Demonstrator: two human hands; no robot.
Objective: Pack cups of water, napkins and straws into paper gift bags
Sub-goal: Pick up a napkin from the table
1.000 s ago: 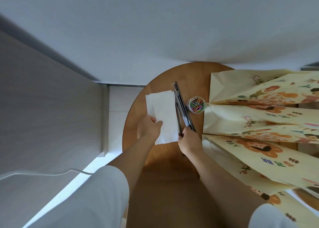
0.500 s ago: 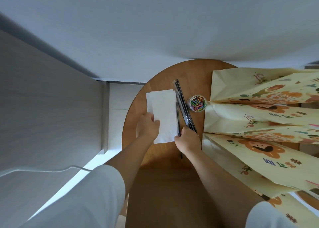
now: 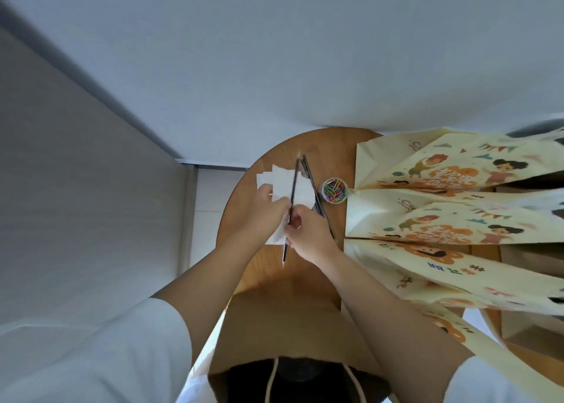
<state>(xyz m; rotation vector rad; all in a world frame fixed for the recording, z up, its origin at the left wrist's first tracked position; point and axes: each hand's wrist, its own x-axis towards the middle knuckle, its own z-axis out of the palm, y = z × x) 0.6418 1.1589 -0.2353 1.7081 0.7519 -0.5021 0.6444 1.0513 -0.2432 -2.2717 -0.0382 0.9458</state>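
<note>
On the round wooden table [image 3: 332, 146], my left hand [image 3: 262, 210] grips a white napkin [image 3: 285, 186] lifted off a small stack of napkins. My right hand [image 3: 308, 233] pinches one black straw [image 3: 292, 201] and holds it lengthwise over the napkin. More black straws [image 3: 317, 201] lie on the table just right of the napkins. Several cream paper gift bags [image 3: 442, 219] with cartoon prints stand along the right side of the table. No cup of water is in view.
A clear tub of coloured paper clips [image 3: 334, 190] stands between the straws and the bags. A brown paper bag [image 3: 283, 326] sits open below my arms, near my chest. The white wall is close behind the table, a grey panel at left.
My right hand has lifted one straw from the pile and swung it left over the napkin. My left hand has raised a napkin off the stack. The camera has tilted down.
</note>
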